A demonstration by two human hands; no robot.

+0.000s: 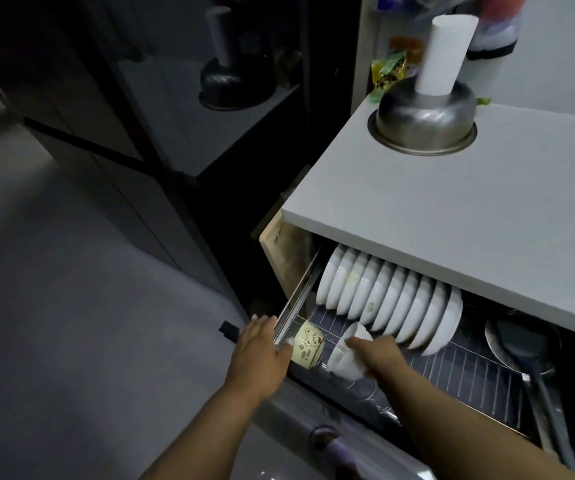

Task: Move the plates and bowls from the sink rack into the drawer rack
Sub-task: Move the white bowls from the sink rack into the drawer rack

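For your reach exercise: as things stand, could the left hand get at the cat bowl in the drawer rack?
Probably yes. The left hand rests on the drawer's left rail, fingers open, right beside the cat bowl. Nothing lies between them; the right hand holds a white bowl further right.

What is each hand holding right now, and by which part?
The right hand holds white bowls by their outer side. The left hand holds nothing; it rests on the drawer rack rail.

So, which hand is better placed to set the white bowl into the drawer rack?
Right. The right hand already grips the white bowl over the drawer rack; the left hand rests on the rack's side rail.
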